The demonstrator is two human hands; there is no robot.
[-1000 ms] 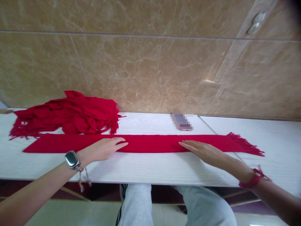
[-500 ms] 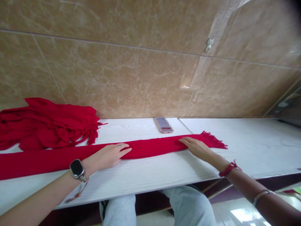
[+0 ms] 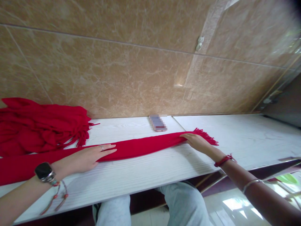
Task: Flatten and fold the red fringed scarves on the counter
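Note:
A long red scarf (image 3: 141,147) lies folded in a narrow strip along the white table (image 3: 145,175), its fringe at the right end. My left hand (image 3: 88,157) rests flat on the strip near its middle, fingers stretched out. My right hand (image 3: 197,142) lies flat on the strip's right end, just short of the fringe, fingers extended. I wear a watch on the left wrist and a red cord on the right.
A heap of red scarves (image 3: 39,124) sits at the back left against the marble wall. A phone (image 3: 157,122) lies by the wall behind the strip. My grey-trousered legs (image 3: 183,204) show below the table's front edge.
My right hand has slid right along the strip to its fringed end. My left hand has drifted left on the scarf. The view has turned to the right.

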